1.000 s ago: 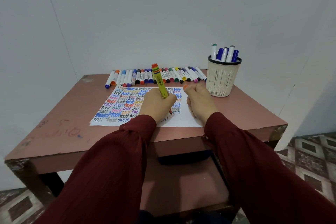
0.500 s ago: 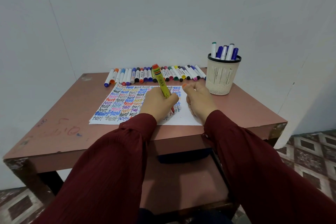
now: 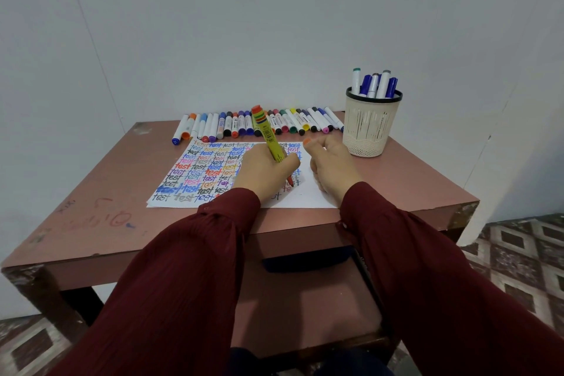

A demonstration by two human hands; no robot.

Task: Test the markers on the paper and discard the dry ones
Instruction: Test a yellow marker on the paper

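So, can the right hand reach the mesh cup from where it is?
Probably yes: the right hand rests on the paper just beside the cup, with nothing between them.

Matt paper (image 3: pixel 308 195), worn painted table (image 3: pixel 100 192).

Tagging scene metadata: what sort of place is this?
Probably a plain room at home, not a lab: worn pink table against a bare white wall, patterned floor tiles, a mesh cup of markers.
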